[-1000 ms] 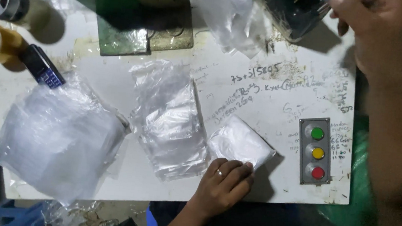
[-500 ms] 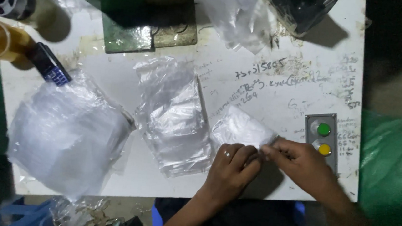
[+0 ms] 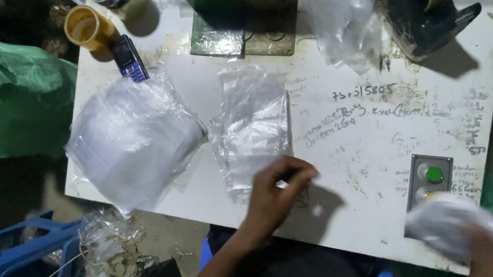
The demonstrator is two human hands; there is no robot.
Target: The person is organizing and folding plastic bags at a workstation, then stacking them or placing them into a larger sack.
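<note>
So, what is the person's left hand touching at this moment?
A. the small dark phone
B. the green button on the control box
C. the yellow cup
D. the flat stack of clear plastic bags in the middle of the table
D: the left hand rests with its fingertips on the lower right edge of the stack of clear plastic bags, well apart from the phone, the yellow cup and the green button.

Blurred white packet [image 3: 451, 222] at table's right edge
</note>
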